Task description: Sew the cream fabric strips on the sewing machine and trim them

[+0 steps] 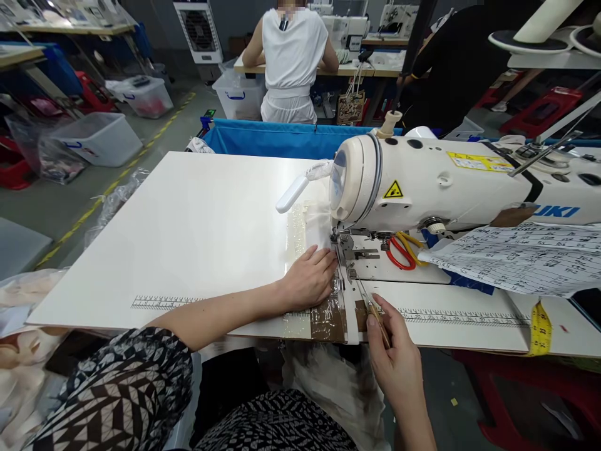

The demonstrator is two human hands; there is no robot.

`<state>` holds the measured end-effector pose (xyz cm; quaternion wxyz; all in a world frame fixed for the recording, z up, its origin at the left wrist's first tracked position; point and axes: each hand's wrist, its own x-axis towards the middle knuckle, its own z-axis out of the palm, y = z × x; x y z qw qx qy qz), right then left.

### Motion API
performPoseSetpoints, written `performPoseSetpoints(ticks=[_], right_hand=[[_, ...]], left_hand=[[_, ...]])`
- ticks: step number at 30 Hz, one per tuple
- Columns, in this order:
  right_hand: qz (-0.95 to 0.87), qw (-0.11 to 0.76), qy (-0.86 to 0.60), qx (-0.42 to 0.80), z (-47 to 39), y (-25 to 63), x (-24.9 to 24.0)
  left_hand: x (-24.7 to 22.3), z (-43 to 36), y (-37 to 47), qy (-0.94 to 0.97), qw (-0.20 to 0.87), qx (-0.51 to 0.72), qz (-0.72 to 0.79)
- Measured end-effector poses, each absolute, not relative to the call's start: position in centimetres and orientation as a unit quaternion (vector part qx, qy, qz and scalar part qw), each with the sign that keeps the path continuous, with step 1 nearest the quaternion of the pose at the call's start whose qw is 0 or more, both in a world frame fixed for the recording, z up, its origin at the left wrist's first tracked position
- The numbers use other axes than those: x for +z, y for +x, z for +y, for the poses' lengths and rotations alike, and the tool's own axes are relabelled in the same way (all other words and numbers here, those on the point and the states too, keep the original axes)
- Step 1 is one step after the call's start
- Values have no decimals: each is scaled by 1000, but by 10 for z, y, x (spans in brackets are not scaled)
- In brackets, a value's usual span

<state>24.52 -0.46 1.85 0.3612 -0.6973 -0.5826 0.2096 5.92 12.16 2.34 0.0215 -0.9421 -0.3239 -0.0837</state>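
Observation:
A white sewing machine (422,178) stands on the right half of the white table. My left hand (310,280) lies flat, fingers together, on light fabric beside the needle area, left of the presser foot. A narrow white strip (350,313) runs from the foot to the table's front edge. Between the thumb and fingers of my right hand (392,341) is a thin pointed tool (378,313), perhaps tweezers, its tip directed toward the foot. Brown tape (327,316) covers part of the table by my left hand.
Red-handled scissors (401,254) lie under the machine arm. A written paper sheet (516,257) and a yellow tape measure (541,329) are at the right. Blue cloth (272,138) borders the table's far edge. Two people sit beyond, one in white (294,53).

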Motion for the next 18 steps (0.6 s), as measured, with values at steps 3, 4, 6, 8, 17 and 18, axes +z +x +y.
performPoseSetpoints(ticks=[3,4,6,8,17,18], right_hand=[[-599,397,-670,188,-2,241,18],[-607,412,-655,181,-1,239,18],[-628,432,-625,170,2,234,18],[-655,442,-593,152,7,228,17],[-764,355,-539,-9,43,212,8],[-766,340,-544,-25,46,211,8]], left_hand=[[23,123,60,-942,21,-91,-324],[23,123,60,-941,20,-92,-324],[23,125,60,-941,20,-92,-324],[23,127,60,-941,21,-92,-325],[23,142,59,-934,3,-105,-341],[23,143,60,-933,-2,-106,-345]])
